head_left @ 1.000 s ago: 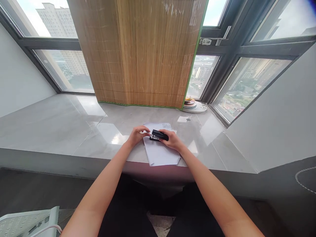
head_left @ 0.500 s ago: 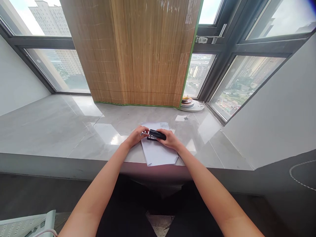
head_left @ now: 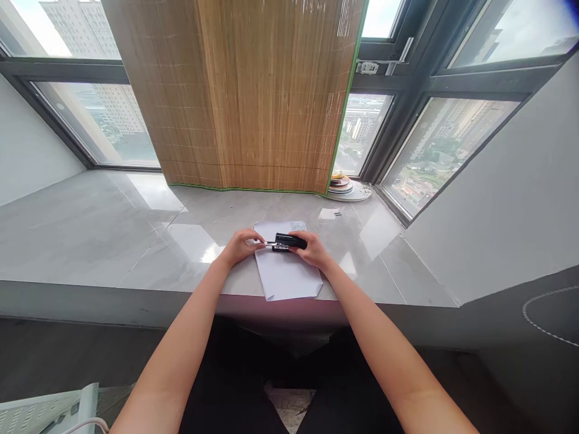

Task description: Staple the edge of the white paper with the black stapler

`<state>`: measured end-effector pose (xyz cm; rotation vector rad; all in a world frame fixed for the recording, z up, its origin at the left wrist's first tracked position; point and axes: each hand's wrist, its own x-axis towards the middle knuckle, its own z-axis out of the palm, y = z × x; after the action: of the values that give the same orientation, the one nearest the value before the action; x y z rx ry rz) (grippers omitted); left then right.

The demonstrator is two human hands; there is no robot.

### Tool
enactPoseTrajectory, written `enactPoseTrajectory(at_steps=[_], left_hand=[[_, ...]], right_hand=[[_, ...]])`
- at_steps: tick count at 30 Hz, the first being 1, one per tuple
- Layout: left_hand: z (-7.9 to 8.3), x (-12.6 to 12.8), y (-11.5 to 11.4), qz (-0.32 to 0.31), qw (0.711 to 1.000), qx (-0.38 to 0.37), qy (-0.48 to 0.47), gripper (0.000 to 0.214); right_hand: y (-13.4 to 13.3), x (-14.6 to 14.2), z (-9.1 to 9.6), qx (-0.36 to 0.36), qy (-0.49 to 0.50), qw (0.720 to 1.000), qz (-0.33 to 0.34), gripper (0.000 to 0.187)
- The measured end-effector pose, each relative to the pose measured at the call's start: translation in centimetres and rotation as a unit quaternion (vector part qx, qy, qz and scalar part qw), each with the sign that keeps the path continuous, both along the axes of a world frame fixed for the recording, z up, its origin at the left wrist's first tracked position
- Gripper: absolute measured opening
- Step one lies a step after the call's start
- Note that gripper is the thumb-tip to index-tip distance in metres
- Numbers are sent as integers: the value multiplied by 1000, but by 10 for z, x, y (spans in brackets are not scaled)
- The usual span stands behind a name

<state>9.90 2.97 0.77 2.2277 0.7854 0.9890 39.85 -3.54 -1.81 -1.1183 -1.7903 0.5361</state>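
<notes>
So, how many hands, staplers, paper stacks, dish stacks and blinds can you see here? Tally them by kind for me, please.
Hands: 2, the left hand and the right hand
Stapler: 1
Paper stack: 1, its sheets too close to count
Dish stack: 1
Bamboo blind: 1
Total: 6

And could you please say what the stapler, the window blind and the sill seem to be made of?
Stapler: probably plastic, from its smooth black gloss, with a silvery, likely metal strip.
Window blind: likely bamboo or thin wood, given its fine tan slats with some sheen.
Sill: probably polished tile or stone, given joint lines and bright reflections.
</notes>
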Motion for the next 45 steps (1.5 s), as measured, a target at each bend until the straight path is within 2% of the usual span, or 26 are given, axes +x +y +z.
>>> enactPoseTrajectory(at_steps=[4,6,9,10,15,20,22,24,29,32,39,43,45], left_hand=[[0,-7,-2,-5,1000,21,-20,15],[-2,-6,-1,-17,999,22,-29,24],[-6,3,1,-32,999,24,-26,53],[-7,7,1,-36,999,27,-18,55],[-5,17,3,-43,997,62,9,39],[2,15,5,3,998,56,-34,42],[4,13,4,-1,999,34,-35,37],[5,11,2,-9,999,-8,-35,45],[6,8,2,90,983,-128,-96,43],[5,8,3,100,976,-171,-87,40],[1,10,7,72,982,-167,-44,40],[0,9,8,76,982,-170,-43,41],[0,7,8,80,982,-164,-45,41]], right_hand=[[1,4,1,-9,52,999,-9,37],[-2,2,5,-6,58,998,22,35],[-8,-4,12,3,40,995,91,33],[-9,-6,14,8,31,993,111,33],[-11,-8,16,12,13,989,144,35],[-8,-8,8,-6,17,995,103,42],[-7,-9,5,-5,6,997,82,43],[-6,-13,4,-3,-17,998,67,42],[-7,-20,7,-15,-74,997,34,41],[-20,0,9,-21,-99,995,10,41],[-75,112,17,-67,-115,989,-70,38],[-78,138,25,-92,-107,986,-86,44],[-73,152,28,-91,-93,986,-109,40]])
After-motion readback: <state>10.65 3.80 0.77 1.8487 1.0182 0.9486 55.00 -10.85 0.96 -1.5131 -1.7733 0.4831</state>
